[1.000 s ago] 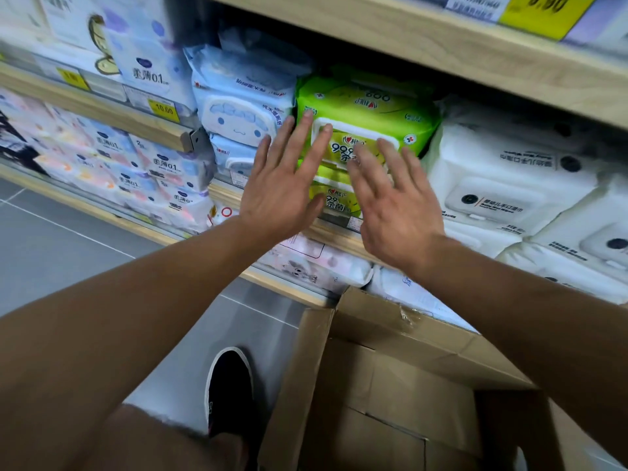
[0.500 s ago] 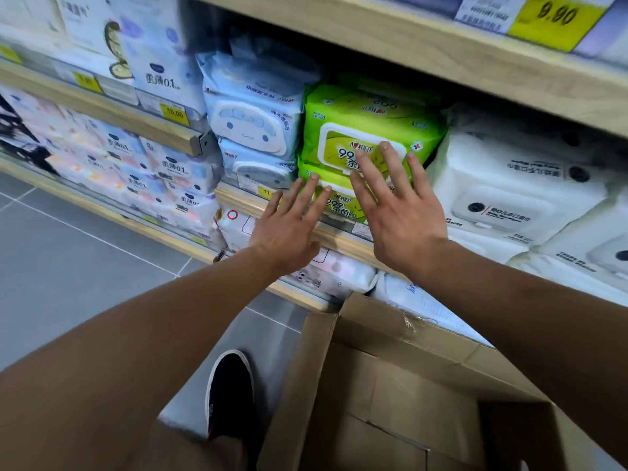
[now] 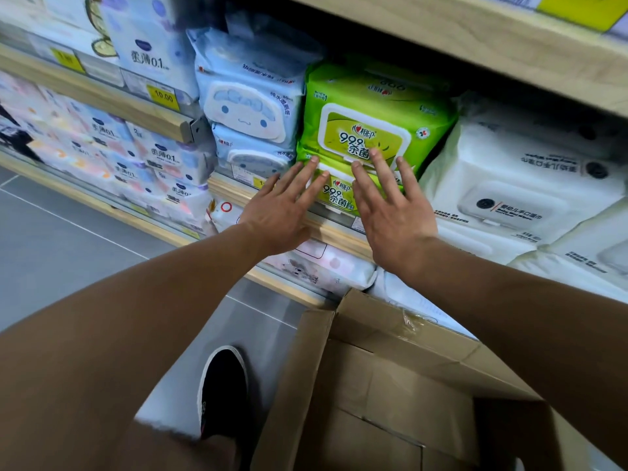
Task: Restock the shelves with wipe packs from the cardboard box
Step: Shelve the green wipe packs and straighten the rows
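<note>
A: Where do the hands sit?

B: Both reach to the twelve o'clock side. The left hand [image 3: 278, 212] lies flat with straight, spread fingers, its fingertips on the front of the lower bright green plastic wipe pack [image 3: 334, 195]. The right hand [image 3: 390, 212] is flat too, fingers straight, pressed on that lower pack, with its longer fingertips touching the bottom edge of the upper green wipe pack [image 3: 370, 113]. Neither hand is curled round anything.

A: And the packs?

B: The two green ones are stacked, one on the other, on the pale wooden shelf [image 3: 326, 229], close to its front lip. At nine o'clock of them stand two stacked light blue wipe packs with a cartoon face [image 3: 244, 113]; at three o'clock lie big white wipe packs with dark round dots [image 3: 516, 185].

A: The box?

B: The brown cardboard box [image 3: 390, 396] stands open at six o'clock, below the right arm, flaps up. What shows of its inside is bare cardboard; the rest I cannot tell.

A: Anything else?

B: A black shoe with a white sole [image 3: 224, 392] on the grey tiled floor [image 3: 68, 232] at seven o'clock, and a yellow price tag reading 10.00 [image 3: 163, 96] at ten o'clock.
</note>
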Motion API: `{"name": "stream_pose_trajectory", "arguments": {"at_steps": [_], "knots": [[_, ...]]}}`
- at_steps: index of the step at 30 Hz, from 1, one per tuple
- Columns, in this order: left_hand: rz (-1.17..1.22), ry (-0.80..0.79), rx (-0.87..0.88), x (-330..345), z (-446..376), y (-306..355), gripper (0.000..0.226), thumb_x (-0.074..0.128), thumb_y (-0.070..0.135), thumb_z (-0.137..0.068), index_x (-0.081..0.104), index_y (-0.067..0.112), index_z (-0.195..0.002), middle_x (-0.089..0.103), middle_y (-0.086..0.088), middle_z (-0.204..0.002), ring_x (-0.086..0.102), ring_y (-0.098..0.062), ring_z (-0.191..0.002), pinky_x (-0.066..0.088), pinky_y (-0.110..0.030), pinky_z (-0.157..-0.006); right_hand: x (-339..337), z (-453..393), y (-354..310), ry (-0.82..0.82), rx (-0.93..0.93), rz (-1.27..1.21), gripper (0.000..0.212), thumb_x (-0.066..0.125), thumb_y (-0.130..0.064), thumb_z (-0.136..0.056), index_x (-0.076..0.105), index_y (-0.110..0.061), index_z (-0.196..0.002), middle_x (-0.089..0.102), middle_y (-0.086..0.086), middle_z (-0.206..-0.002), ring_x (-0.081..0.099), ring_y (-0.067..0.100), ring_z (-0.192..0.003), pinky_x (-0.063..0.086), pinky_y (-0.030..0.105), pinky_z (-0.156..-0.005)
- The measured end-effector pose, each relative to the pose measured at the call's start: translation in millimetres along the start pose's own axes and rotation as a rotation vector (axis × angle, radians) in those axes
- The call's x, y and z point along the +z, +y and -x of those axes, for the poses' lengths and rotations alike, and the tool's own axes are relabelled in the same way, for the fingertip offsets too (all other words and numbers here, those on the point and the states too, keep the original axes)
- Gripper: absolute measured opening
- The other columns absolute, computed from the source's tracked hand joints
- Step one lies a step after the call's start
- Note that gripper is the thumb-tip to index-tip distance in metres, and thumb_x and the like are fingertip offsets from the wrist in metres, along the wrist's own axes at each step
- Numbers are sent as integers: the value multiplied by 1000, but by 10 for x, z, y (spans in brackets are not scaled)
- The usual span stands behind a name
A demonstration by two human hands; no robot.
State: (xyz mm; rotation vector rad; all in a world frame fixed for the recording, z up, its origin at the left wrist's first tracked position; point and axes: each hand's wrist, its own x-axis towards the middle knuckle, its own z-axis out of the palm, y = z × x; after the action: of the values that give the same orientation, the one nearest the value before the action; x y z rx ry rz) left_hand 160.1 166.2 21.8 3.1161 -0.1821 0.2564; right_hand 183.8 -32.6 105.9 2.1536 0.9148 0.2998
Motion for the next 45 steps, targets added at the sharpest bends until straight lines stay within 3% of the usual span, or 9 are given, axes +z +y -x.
{"name": "stream_pose_trajectory", "arguments": {"at_steps": [9,16,22,27,33,38,42,45], "knots": [[25,-17,-12,-108,38,-8,95,54,49,-85,-9,23,-150,-14,3,-159,-5,-22,-147,12,-46,-118,-78,12,8,-17,-4,-58,70,31,-39,-95,3,-14,-154,-16,9,-160,-25,41,-142,-11,58,-115],[104,51,-74,-485,237,286,83,53,48,-87,8,21,-152,8,0,-160,3,-22,-147,11,-44,-119,-164,421,144,0,37,-240,68,38,-37,-94,9,-20,-153,-2,5,-162,-16,38,-145,-9,53,-116],[93,142,36,-795,348,883,80,57,46,-86,17,20,-151,16,-3,-159,11,-26,-146,17,-45,-117,27,1116,422,19,185,-413,67,40,-31,-91,16,-18,-152,6,6,-161,-10,35,-147,-6,49,-119],[81,189,124,-929,242,1464,80,55,46,-86,17,20,-151,14,-5,-159,10,-27,-146,19,-46,-116,353,1651,736,-44,344,-481,70,41,-31,-92,8,-20,-153,-3,3,-162,-14,32,-147,-6,46,-120],[31,233,129,-1107,-171,1907,84,60,39,-83,12,27,-151,4,-6,-160,3,-30,-146,15,-45,-117,696,1963,1053,20,505,-563,78,54,-33,-90,9,-21,-152,5,5,-161,-5,30,-148,0,44,-119],[-60,223,104,-1241,-629,2038,83,63,39,-81,14,38,-148,19,-6,-154,14,-35,-141,12,-49,-114,805,1781,1320,235,572,-554,81,63,-35,-84,22,-18,-151,20,9,-157,12,36,-144,9,48,-118],[-114,282,122,-1127,-794,2039,80,69,33,-78,25,37,-145,32,-5,-149,22,-33,-139,13,-54,-112,965,1694,1505,112,804,-564,90,62,-47,-83,11,-22,-152,14,12,-157,9,37,-144,2,52,-117],[-85,351,185,-1047,-866,1960,78,72,26,-74,35,34,-142,41,-7,-144,31,-35,-136,20,-55,-109,1158,1708,1508,91,858,-543,89,65,-45,-82,12,-25,-150,19,9,-154,10,38,-144,3,57,-116]]}}
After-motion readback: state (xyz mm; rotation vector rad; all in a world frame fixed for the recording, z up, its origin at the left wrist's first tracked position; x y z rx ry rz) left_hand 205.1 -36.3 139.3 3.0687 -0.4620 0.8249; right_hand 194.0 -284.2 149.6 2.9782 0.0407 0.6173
